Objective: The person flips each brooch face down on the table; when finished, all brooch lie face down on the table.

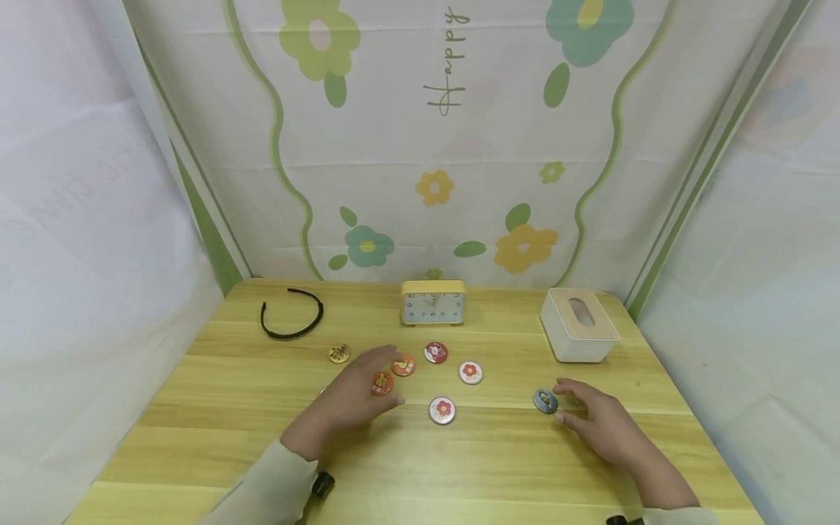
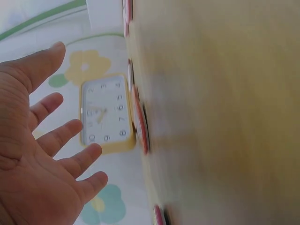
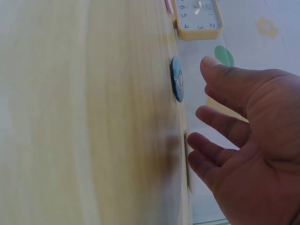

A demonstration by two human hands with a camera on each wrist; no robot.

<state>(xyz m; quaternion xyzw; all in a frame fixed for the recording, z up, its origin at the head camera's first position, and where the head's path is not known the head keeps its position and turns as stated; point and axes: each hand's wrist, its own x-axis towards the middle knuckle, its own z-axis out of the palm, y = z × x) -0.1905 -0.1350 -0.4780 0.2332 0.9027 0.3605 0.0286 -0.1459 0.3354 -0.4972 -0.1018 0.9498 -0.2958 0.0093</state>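
Several round pin badges lie on the wooden table. My left hand (image 1: 354, 394) hovers over the left group with fingers spread and nothing in its grasp. Between its thumb and fingers, in the head view, show a red-orange badge (image 1: 383, 383) and an orange badge (image 1: 403, 364). Another badge is mostly hidden behind this hand. My right hand (image 1: 600, 423) is beside a blue badge (image 1: 545, 401), fingers loosely bent, thumb and fingertips close to its edge. In the right wrist view the blue badge (image 3: 176, 79) lies apart from the fingertips.
Nearby are a red badge (image 1: 436, 353), two white flower badges (image 1: 470, 372) and a yellow badge (image 1: 339, 354). A yellow clock (image 1: 433, 305) stands at the back, a black headband (image 1: 292, 335) back left, a tissue box (image 1: 577, 328) back right. Printed cloth (image 1: 394, 146) encloses the table.
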